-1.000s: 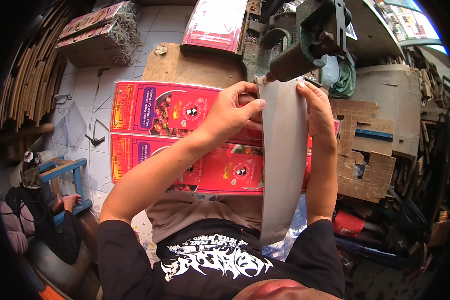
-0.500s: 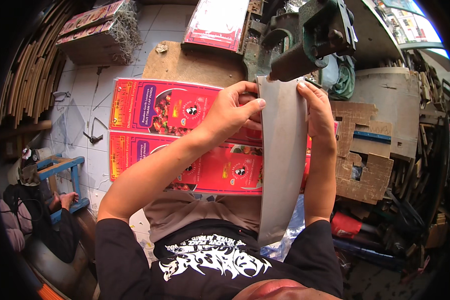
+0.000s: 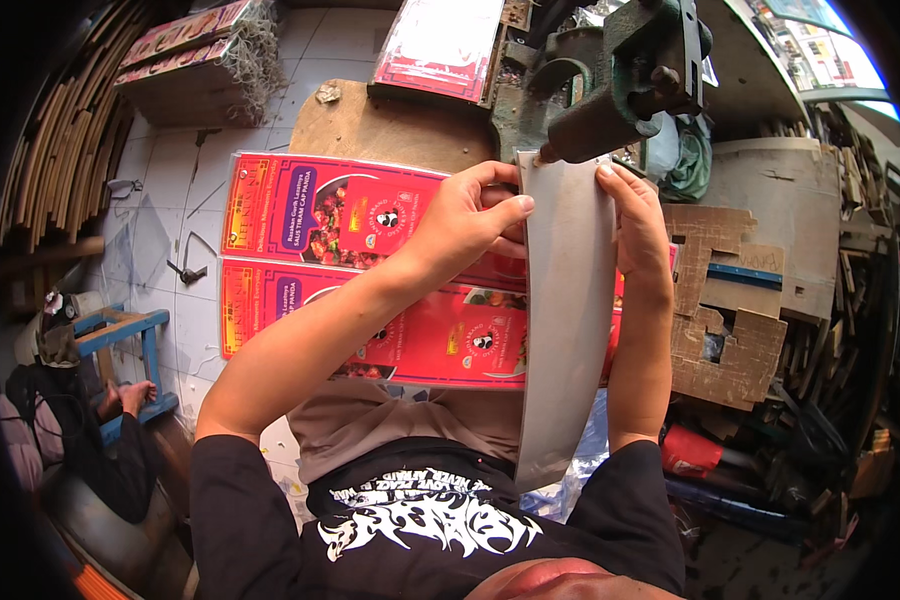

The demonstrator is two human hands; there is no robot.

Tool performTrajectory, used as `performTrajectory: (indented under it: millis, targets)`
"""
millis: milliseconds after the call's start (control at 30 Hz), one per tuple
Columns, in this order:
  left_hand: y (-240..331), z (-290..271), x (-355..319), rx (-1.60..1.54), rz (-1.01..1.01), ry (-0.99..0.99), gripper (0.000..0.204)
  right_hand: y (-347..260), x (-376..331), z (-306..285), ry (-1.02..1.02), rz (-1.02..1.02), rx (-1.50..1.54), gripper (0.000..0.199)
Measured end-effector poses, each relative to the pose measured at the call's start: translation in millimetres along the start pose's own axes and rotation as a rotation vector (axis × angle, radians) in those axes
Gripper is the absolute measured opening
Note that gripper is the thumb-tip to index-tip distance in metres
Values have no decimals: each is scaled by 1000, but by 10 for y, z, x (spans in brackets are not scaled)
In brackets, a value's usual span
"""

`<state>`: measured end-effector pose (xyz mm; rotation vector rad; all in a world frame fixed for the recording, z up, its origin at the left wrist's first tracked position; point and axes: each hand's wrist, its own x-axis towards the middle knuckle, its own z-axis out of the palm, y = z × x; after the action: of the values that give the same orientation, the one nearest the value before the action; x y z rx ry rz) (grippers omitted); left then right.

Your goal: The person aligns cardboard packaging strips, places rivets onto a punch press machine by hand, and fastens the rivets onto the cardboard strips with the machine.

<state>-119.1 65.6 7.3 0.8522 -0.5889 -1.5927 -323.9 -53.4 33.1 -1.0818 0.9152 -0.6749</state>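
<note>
Between my hands is a long, slightly curved grey strip point(image 3: 568, 300), its near end reaching back toward my body. My left hand point(image 3: 482, 208) grips the strip's left edge near the far end, thumb on top and fingers curled beneath. On the opposite edge, my right hand point(image 3: 634, 212) pinches the far right corner, thumb uppermost. The narrow tip of a dark green cast-metal press point(image 3: 610, 105) is at the strip's far end, touching it or just above; I cannot tell which. Two red printed panels point(image 3: 260, 205) lie side by side under my left forearm, partly covered by the strip.
A wooden board point(image 3: 370, 130) lies beyond the panels, beside a stack of red-and-white sheets point(image 3: 440, 45). Cut cardboard point(image 3: 710, 340) stands at right. A blue wooden stool point(image 3: 150, 350) and another person's foot point(image 3: 135, 397) are at left, below stacked brown slats point(image 3: 65, 120).
</note>
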Motion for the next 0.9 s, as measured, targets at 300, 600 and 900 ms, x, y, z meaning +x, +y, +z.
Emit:
performTrajectory:
  millis: [300,600,900]
  targets:
    - [-37,-13,25,-3,-30,4,19,42,38,-73,21,28,2,26]
    - [-56,-34,23,-28,-28,-8,20,64,34,-72,12,24,-12,25]
    - [-58,-30,5,-18,-34,-8,19,-5,16,-17,-9,33,13,26]
